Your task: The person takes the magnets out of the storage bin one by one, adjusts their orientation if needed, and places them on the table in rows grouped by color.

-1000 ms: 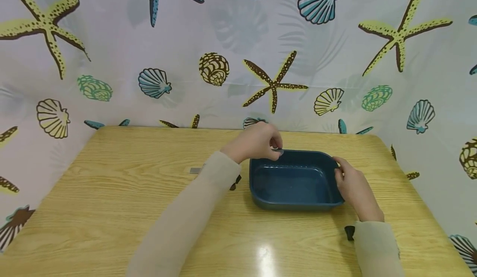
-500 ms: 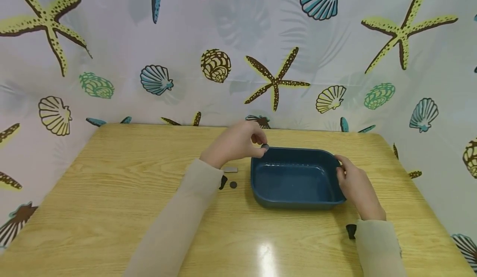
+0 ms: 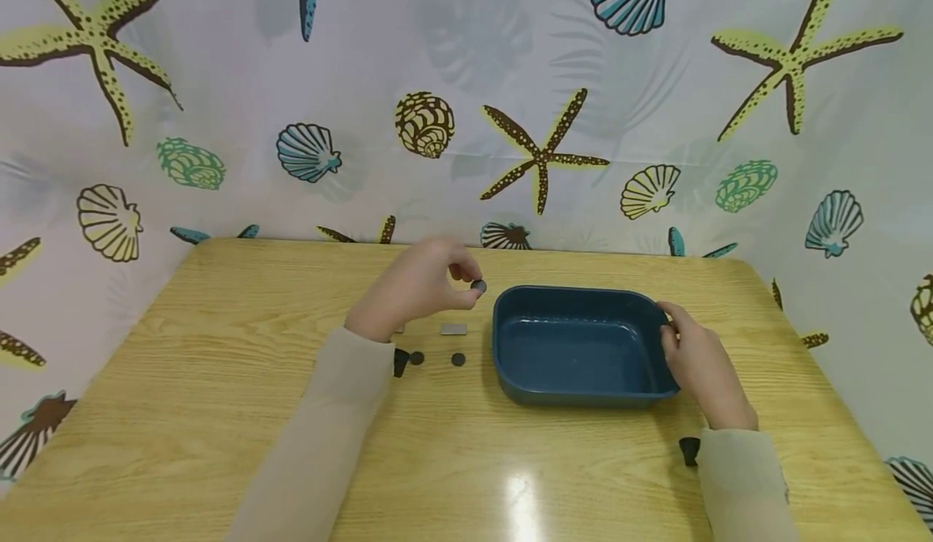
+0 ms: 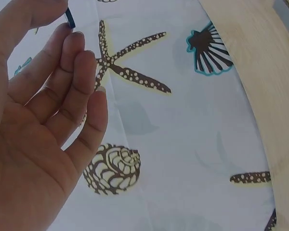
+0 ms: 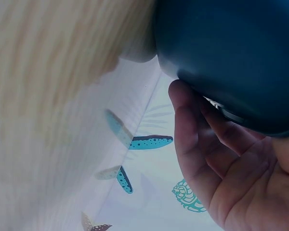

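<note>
From the head view, the left hand (image 3: 411, 287) had a pinch grip on a small dark round disc (image 3: 478, 286), held above the light wooden tabletop (image 3: 219, 412) just left of the dark blue rectangular plastic tub (image 3: 579, 343). The right hand (image 3: 696, 364) gripped the tub's right rim. Two more dark discs (image 3: 457, 359) and a small grey rectangular piece (image 3: 453, 329) lay on the tabletop left of the tub, nothing between them and it. A seashell-print curtain (image 3: 466, 96) walled the tabletop in.

Left wrist view: disc (image 4: 70, 18) edge-on between fingertips (image 4: 76, 41).

Right wrist view: fingers (image 5: 192, 125) curled under the tub (image 5: 231, 53).
</note>
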Tool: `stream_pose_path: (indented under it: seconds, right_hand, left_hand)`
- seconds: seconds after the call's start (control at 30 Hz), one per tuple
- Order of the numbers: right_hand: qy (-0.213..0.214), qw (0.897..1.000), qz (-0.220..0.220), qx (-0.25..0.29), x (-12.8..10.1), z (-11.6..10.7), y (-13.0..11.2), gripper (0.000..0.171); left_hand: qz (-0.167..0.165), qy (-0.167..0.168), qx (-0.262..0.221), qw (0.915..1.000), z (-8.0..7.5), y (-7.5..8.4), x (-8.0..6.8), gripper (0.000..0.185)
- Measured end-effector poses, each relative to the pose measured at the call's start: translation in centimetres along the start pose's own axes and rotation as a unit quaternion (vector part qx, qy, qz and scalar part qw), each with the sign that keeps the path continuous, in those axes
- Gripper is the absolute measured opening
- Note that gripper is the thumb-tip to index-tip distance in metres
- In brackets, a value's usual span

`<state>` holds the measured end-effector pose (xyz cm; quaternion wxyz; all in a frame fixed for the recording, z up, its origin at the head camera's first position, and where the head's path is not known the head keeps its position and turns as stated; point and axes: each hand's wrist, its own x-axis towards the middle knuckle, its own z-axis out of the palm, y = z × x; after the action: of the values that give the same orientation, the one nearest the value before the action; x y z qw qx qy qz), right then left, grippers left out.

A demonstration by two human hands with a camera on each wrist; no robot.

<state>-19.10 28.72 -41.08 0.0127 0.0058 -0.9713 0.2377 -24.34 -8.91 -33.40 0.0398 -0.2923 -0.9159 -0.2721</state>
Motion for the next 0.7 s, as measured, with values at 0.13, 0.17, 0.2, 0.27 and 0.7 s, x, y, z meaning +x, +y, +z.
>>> stream_pose_path:
  seconds: [0.13, 0.17, 0.2, 0.27, 0.7]
  right_hand:
    - [-0.001, 1.0, 0.001, -0.003, 0.0, 0.0, -0.1, 0.047]
    - [-0.001, 1.0, 0.0, -0.003, 0.0, 0.0, -0.2, 0.047]
    - [0.0, 1.0, -0.001, -0.004, 0.0, 0.0, -0.2, 0.047]
    - [0.004, 1.0, -0.004, -0.006, 0.1, -0.2, -0.1, 0.046]
    - [0.004, 1.0, -0.008, -0.01, 0.8, -0.1, 0.4, 0.045]
  left_hand:
    - [-0.027, 0.001, 0.003, 0.9996, -0.1, -0.8, -1.6, 0.009]
    - [-0.033, 0.001, 0.003, 0.9994, -0.1, -1.1, -2.0, 0.009]
    - [-0.038, 0.002, 0.003, 0.9993, 0.0, -1.4, -2.3, 0.008]
    - [-0.044, 0.004, -0.001, 0.999, 0.3, -1.8, -2.7, 0.008]
    - [-0.089, 0.02, -0.017, 0.9957, 1.3, -4.7, -4.8, 0.01]
